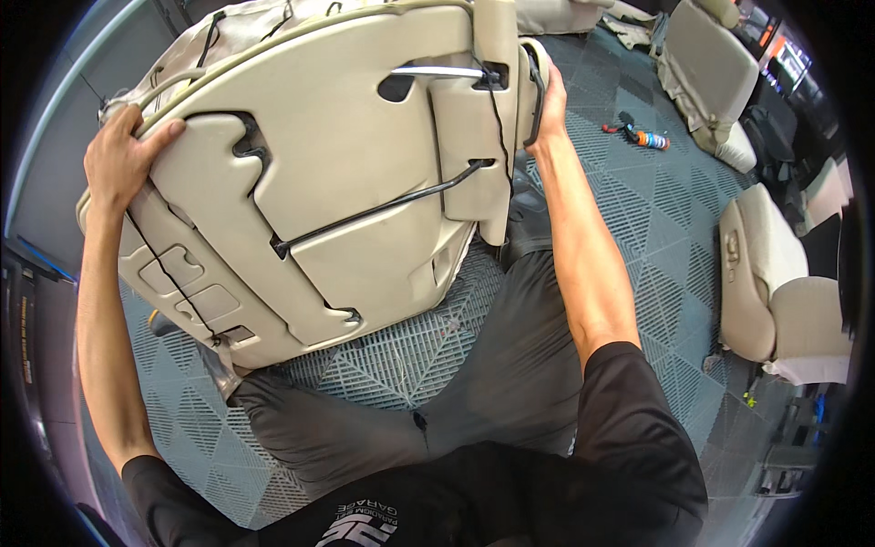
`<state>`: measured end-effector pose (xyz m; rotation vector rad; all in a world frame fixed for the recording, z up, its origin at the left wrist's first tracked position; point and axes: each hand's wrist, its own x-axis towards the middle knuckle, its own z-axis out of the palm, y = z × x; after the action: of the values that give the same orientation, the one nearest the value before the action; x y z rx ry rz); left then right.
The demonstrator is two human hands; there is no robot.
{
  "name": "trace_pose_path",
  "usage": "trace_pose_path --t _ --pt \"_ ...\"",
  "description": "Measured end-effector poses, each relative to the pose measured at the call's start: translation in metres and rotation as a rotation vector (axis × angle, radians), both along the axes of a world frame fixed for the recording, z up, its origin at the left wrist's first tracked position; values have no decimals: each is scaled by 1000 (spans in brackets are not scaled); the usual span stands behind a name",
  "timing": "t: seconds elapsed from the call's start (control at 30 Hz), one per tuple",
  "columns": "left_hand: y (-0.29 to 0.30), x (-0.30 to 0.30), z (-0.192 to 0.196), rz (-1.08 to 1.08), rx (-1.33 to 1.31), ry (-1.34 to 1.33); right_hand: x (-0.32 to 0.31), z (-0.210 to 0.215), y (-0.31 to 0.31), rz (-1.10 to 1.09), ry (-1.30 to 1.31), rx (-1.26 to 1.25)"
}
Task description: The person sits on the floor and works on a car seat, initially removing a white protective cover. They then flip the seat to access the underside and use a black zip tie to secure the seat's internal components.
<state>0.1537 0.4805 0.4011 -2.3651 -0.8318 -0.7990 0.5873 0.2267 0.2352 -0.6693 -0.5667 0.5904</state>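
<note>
Seat back panel — beige plastic, smooth, matt; rods — dark metal; floor tiles — grey ribbed plastic.

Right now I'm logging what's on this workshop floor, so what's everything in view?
Seat panel: one, beige plastic with black wire rods, held up at centre.
Car seats: at least two, beige, standing on the right.
Spray can: one, orange and blue, on the floor top right beside small red and black tools.
Floor tiles: grey ribbed grid, all around.
Left hand: grips the panel's left edge.
Right hand: grips the panel's right edge.
Legs: grey trousers, below; black shirt.
</note>
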Motion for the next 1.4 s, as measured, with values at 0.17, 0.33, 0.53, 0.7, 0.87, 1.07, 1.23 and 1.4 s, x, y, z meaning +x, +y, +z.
trace_pose_path --t 0.17,0.33,0.53,0.7,0.87,1.07,1.23,1.4 --pt "0 1 -1 -41 24 -55 -13 8 -11 -96 -4 -80" --pt "-13 1 5 -18 -51 -71 -37 15 -9 -240 -52 -78" --pt "-35 1 16 -1 -106 -138 -70 24 -24 -173 -21 36" --pt "-13 -7 13 -108 -10 -123 -77 26 -24 -303 -57 -81" --pt "-21 -8 4 -279 -3 -407 -66 20 -36 -241 -37 -41" --pt "-56 -39 -8 -182 331 -421 -75 16 -33 -334 -67 -126" --pt "-79 -109 -102 348 540 -267 -70 22 -42 -330 -110 -137" --pt "-223 47 -138 -1149 -939 -846 -71 25 -46 -280 -141 -132"
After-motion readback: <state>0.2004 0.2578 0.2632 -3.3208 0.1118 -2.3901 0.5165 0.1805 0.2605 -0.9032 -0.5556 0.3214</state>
